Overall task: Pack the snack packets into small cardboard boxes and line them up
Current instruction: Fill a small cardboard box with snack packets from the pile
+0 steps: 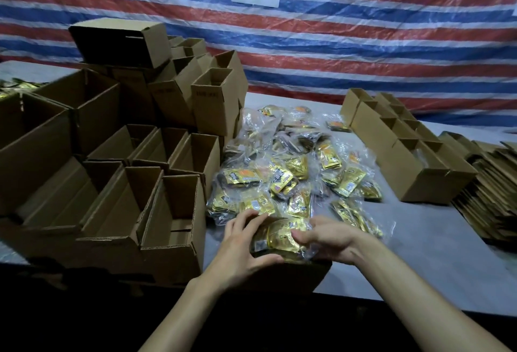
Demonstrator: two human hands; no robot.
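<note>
- Your left hand (246, 242) is curling its fingers and thumb round the left side of the packet bundle (282, 237).
- Your right hand (328, 241) is gripping the right side of it with bent fingers.
- Between your hands, the packet bundle is sitting in the mouth of a small cardboard box (296, 270) at the front edge of the tabletop (419, 253).
- Loose packets (288, 167) are lying just beyond your hands.

A small brown box (291, 270) stands open at the near edge of the surface (419, 253) with shiny gold snack packets (282, 237) sticking out, a big pile of packets (291, 172) lies just behind it, empty boxes (173, 212) crowd the left, and a row of boxes (402, 161) stands on the right.
</note>
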